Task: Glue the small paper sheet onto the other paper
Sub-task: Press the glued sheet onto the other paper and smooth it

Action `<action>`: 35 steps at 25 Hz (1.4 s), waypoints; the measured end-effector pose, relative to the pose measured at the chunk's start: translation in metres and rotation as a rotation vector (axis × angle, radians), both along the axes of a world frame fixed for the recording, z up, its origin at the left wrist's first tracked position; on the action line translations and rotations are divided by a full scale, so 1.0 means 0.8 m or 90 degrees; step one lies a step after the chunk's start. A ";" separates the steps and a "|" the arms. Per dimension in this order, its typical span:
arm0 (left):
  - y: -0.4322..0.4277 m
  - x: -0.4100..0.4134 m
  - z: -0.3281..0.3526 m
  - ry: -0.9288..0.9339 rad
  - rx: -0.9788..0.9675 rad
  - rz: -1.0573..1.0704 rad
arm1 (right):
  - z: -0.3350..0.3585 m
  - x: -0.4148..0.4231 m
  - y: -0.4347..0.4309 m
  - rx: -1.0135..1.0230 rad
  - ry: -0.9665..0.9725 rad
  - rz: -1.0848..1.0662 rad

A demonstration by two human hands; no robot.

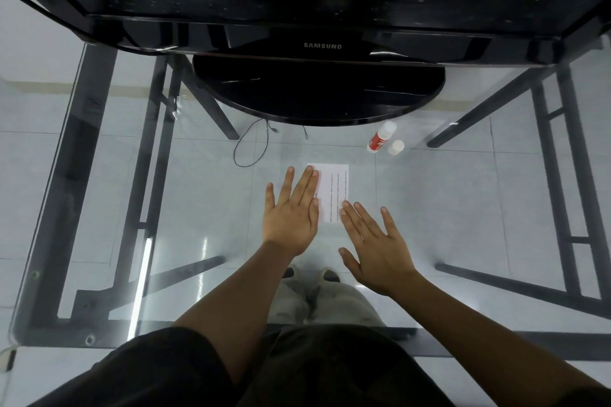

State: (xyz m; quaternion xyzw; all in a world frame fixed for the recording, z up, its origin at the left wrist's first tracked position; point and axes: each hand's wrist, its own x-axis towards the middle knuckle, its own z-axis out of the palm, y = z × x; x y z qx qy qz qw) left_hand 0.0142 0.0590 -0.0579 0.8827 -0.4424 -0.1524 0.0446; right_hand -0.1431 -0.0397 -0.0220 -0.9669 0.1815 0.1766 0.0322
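Note:
A white paper sheet [334, 190] with printed lines of text lies flat on the glass table [99, 208]. My left hand [292, 213] lies flat with straight fingers, covering the paper's left edge. My right hand [373, 244] is flat and spread, its fingertips touching the paper's near right corner. Whether a second, smaller sheet lies on or under it cannot be told. A red and white glue stick [380, 139] stands uncapped beyond the paper to the right, its white cap [395, 147] beside it.
A black Samsung monitor [322, 46] with a round black base [317, 92] stands at the back of the table. A thin black cable [251, 145] loops left of the paper. Black table legs and a tiled floor show through the glass.

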 end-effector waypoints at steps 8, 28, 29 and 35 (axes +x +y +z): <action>0.001 -0.001 -0.002 -0.025 0.003 -0.002 | -0.015 0.047 0.006 -0.009 0.005 -0.028; -0.001 -0.001 0.002 0.011 0.014 -0.004 | -0.025 0.047 -0.013 -0.009 -0.038 -0.182; -0.001 -0.001 0.002 0.009 0.013 -0.004 | -0.024 0.049 -0.012 0.000 -0.051 -0.191; 0.001 -0.001 0.000 -0.004 0.011 0.000 | -0.026 0.078 -0.012 0.020 -0.075 -0.157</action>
